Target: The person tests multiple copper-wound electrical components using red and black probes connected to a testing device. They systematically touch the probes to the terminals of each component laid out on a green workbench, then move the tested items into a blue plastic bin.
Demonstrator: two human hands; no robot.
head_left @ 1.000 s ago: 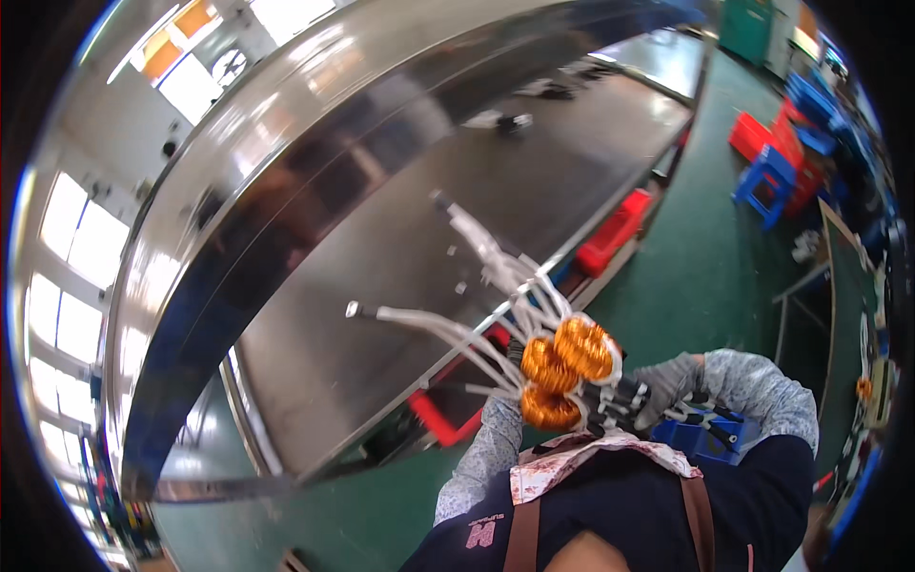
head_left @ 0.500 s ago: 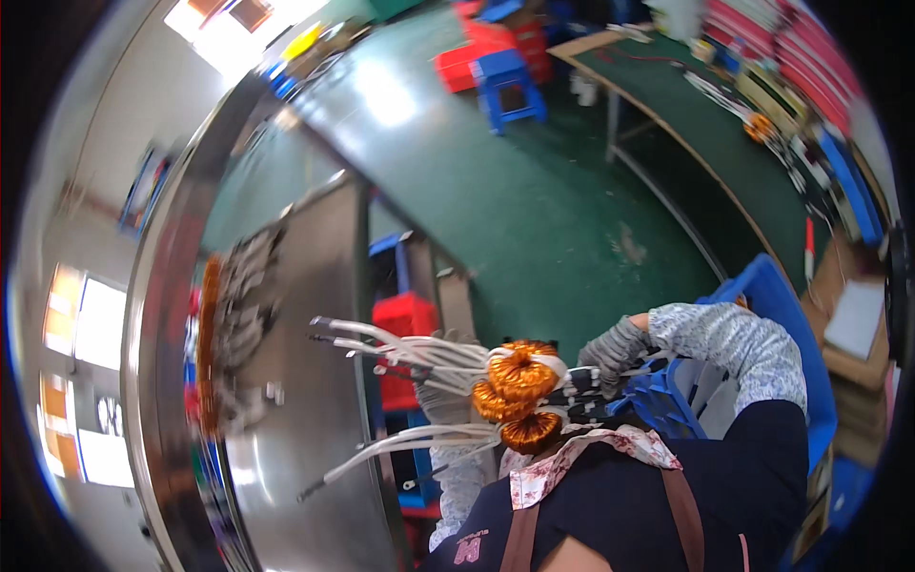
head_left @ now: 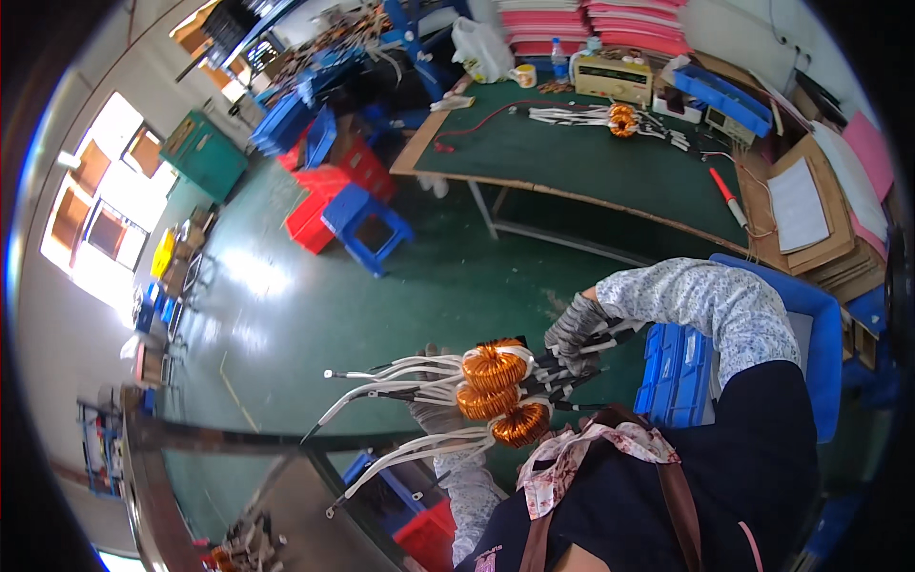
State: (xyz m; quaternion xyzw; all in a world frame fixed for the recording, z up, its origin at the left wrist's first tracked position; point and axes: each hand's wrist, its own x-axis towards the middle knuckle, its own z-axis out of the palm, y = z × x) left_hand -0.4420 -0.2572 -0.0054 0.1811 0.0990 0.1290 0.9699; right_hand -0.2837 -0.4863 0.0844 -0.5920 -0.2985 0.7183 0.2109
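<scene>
In the head view, three copper-wound ring coils (head_left: pixel 488 401) are held before the chest, above a glossy green floor (head_left: pixel 286 329). The grey-gloved left hand (head_left: pixel 437 417) is beneath their white leads, its grip hidden; the grey-gloved right hand (head_left: pixel 576 336) is curled closed around black-and-white lead ends (head_left: pixel 562 383). Beyond stands a green-topped, wood-edged table (head_left: pixel 572 160) bearing another copper coil (head_left: pixel 622 121), a beige instrument box (head_left: pixel 610 80) and stacked pink sheets (head_left: pixel 545 27). A blue plastic stool (head_left: pixel 360 217) stands beside red crates (head_left: pixel 311 223); a teal cabinet (head_left: pixel 203 157) is farther left.
</scene>
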